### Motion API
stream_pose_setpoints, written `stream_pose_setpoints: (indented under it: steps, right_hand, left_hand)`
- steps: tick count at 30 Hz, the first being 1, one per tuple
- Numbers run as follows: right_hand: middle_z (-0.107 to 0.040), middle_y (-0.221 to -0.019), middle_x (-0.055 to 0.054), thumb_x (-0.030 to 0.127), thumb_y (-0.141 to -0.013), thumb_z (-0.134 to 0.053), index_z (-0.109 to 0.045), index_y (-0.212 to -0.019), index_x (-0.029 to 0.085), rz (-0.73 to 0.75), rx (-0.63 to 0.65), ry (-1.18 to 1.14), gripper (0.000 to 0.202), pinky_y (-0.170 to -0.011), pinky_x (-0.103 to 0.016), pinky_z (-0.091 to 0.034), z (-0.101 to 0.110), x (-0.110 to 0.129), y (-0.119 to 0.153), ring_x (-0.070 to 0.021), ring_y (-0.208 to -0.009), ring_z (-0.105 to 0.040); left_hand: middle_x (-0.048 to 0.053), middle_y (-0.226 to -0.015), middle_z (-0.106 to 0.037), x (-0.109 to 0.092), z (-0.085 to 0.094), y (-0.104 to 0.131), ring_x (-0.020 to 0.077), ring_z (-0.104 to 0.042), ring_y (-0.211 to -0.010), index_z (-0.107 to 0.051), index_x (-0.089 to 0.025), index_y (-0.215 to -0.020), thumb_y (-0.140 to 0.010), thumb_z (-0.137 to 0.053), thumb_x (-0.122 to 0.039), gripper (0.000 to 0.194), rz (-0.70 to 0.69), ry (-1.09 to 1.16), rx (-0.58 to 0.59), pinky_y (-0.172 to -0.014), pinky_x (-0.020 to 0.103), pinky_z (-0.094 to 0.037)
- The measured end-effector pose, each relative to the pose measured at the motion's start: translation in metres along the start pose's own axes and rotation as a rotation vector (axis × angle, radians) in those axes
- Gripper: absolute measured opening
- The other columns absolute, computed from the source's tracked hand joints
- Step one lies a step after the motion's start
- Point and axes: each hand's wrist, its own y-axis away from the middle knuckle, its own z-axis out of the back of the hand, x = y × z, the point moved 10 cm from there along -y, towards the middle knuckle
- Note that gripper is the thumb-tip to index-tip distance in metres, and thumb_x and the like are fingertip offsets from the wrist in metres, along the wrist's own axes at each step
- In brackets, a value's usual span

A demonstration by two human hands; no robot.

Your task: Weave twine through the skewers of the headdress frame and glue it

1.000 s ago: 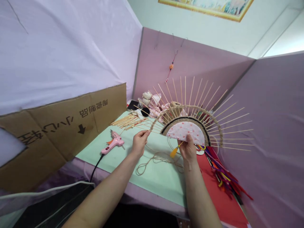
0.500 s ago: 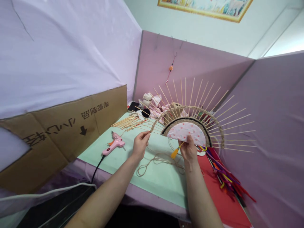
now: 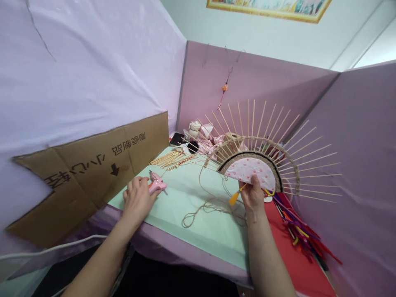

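My right hand grips the straight lower edge of a half-round fan covered in dotted pale cloth, with thin sticks radiating from it. A braided twine arc crosses the sticks, and twine hangs from its left end to loose loops on the table. A yellow tassel dangles beside my right hand. At the left, my left hand wraps round the handle of a pink glue gun lying on the green table top; its fingers partly hide the handle.
Loose sticks lie at the table's back left, near a cardboard sheet. Behind the fan are a white jar and pink cloth. Coloured fuzzy stems rest on a red sheet at the right.
My left hand has let go of the twine at the arc's left end and moved left onto the glue gun. The fan remains in my right hand; the view has shifted slightly.
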Motion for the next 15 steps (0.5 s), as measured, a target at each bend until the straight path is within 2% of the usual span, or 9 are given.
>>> stream_pose_setpoints:
  steps: [2, 4, 9, 12, 15]
  right_hand:
    - [-0.074, -0.101, 0.003, 0.02, -0.072, -0.073, -0.065, -0.097, 0.023, 0.0, 0.004, 0.002, 0.027, -0.091, -0.033, -0.055, 0.0, 0.0, 0.0, -0.0133, -0.099, -0.067]
    - [-0.074, -0.101, 0.004, 0.019, -0.071, -0.074, -0.065, -0.097, 0.024, -0.004, 0.006, -0.002, 0.028, -0.089, -0.031, -0.056, 0.001, 0.0, -0.001, -0.0127, -0.098, -0.068]
    - [-0.074, -0.099, 0.004, 0.021, -0.072, -0.073, -0.064, -0.1, 0.025, -0.004, 0.025, 0.023, 0.03, -0.089, -0.028, -0.055, 0.003, -0.002, -0.003, -0.0112, -0.098, -0.067]
    - [-0.073, -0.104, 0.003, 0.022, -0.073, -0.073, -0.063, -0.103, 0.025, -0.005, 0.039, 0.041, 0.032, -0.093, -0.032, -0.054, 0.003, -0.002, -0.003, -0.0122, -0.101, -0.066]
    - [-0.073, -0.104, 0.003, 0.021, -0.073, -0.073, -0.063, -0.103, 0.026, -0.008, 0.039, 0.036, 0.032, -0.094, -0.033, -0.053, 0.002, -0.001, -0.002, -0.0127, -0.103, -0.066]
  left_hand:
    - [0.021, -0.119, -0.051, 0.016, -0.012, 0.002, 0.0377, -0.047, -0.11, -0.052, -0.009, -0.119, -0.079, -0.055, -0.048, 0.056, 0.027, -0.083, 0.051, -0.086, 0.048, -0.041]
    - [0.021, -0.115, -0.053, 0.024, -0.023, 0.002, 0.0365, -0.048, -0.107, -0.05, -0.007, -0.12, -0.08, -0.053, -0.05, 0.058, 0.025, -0.113, 0.076, -0.084, 0.045, -0.042]
    - [0.018, -0.099, -0.057, 0.02, -0.041, -0.005, 0.0333, -0.052, -0.096, -0.058, -0.008, -0.103, -0.084, -0.047, -0.043, 0.042, -0.065, -0.157, 0.133, -0.083, 0.039, -0.041]
    - [0.019, -0.095, -0.058, 0.02, -0.043, -0.011, 0.0335, -0.054, -0.093, -0.06, -0.007, -0.097, -0.086, -0.042, -0.037, 0.037, -0.082, -0.116, 0.168, -0.084, 0.041, -0.042]
    - [0.019, -0.095, -0.06, 0.028, -0.032, -0.016, 0.033, -0.055, -0.094, -0.06, -0.006, -0.105, -0.087, -0.037, -0.035, 0.042, -0.029, 0.066, 0.114, -0.086, 0.043, -0.041]
